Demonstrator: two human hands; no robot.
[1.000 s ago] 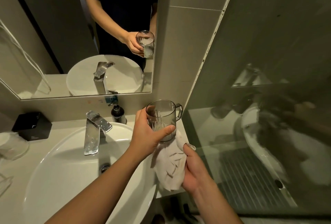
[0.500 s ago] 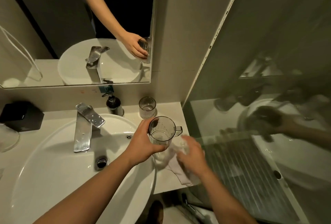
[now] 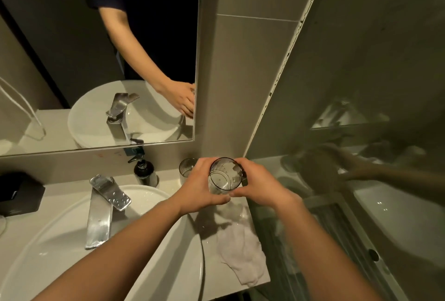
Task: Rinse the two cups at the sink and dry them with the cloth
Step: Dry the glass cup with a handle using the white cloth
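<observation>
Gripping the clear cup (image 3: 225, 176) upright, mouth up, left hand (image 3: 199, 187) and right hand (image 3: 260, 185) curled round it.

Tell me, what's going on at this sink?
A person holds a clear cup, the left hand and right hand curled round its sides, above the counter right of the sink. The cloth lies on the counter beneath, in neither hand. A ribbed cup stands behind the left hand, near the soap bottle. No water shows at the tap.
</observation>
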